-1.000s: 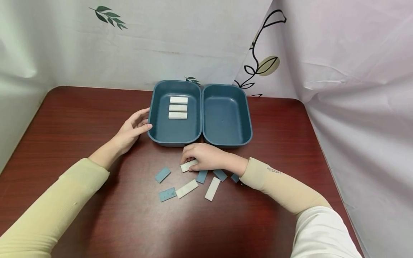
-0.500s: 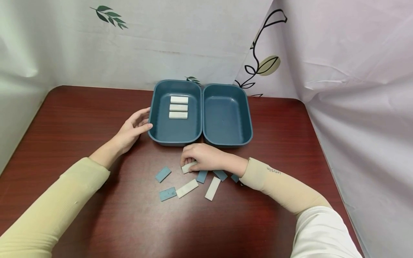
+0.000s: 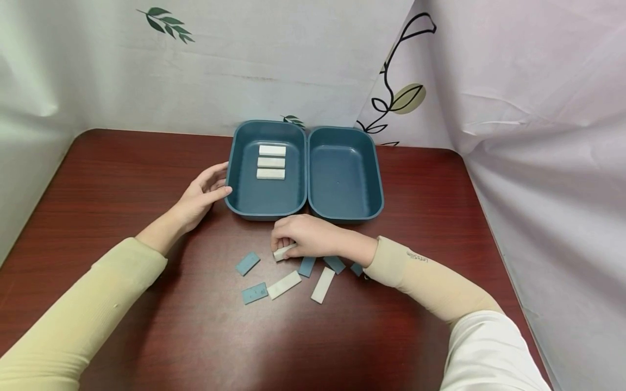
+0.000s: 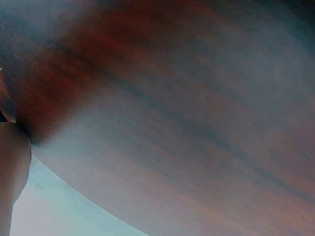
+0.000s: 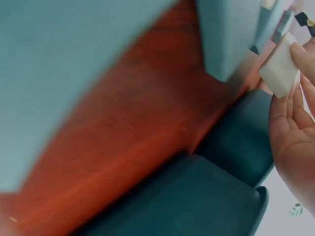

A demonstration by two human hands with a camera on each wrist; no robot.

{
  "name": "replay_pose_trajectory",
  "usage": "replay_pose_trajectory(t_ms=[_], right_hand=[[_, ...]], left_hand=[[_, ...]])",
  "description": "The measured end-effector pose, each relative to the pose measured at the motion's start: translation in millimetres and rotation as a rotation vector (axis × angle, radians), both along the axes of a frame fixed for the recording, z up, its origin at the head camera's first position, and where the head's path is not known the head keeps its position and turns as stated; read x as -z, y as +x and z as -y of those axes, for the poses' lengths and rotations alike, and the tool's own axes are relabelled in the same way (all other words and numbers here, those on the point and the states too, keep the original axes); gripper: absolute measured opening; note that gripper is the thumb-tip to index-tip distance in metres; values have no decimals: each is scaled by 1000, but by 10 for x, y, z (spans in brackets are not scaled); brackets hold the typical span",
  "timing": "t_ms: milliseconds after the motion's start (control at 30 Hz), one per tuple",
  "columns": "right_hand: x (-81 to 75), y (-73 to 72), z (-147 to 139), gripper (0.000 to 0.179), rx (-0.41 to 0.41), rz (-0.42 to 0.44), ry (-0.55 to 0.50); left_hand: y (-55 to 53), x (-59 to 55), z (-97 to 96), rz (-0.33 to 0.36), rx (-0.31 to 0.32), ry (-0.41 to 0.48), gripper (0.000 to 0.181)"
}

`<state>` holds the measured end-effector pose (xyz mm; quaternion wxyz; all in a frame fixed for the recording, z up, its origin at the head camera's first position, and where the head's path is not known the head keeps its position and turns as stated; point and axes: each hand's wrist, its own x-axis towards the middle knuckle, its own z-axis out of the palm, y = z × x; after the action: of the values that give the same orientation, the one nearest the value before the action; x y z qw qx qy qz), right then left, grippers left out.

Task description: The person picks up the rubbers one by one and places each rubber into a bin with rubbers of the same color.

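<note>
Head view, blue tiles [image 3: 307,266] near right hand [image 3: 309,237], cloth [image 3: 220,76] behind trays [image 3: 265,200].

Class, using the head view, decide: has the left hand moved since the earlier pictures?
No. Judged against the left blue tray, the left hand keeps the same place at its left rim; no shift shows either way.
</note>
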<state>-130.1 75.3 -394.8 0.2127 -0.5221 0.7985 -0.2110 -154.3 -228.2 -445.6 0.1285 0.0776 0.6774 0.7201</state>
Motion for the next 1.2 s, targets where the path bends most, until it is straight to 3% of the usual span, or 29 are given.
replay_pose_trajectory(t_ms=[433, 800, 1200], right_hand=[[-269, -72, 82, 15, 5, 37, -85], [-545, -275, 156, 16, 50, 40, -136], [-767, -511, 334, 18, 83, 19, -120]], left_hand=[[5, -14, -10, 6, -2, 0, 61], [14, -16, 0, 16, -4, -22, 62], [8, -16, -3, 17, -10, -29, 62]])
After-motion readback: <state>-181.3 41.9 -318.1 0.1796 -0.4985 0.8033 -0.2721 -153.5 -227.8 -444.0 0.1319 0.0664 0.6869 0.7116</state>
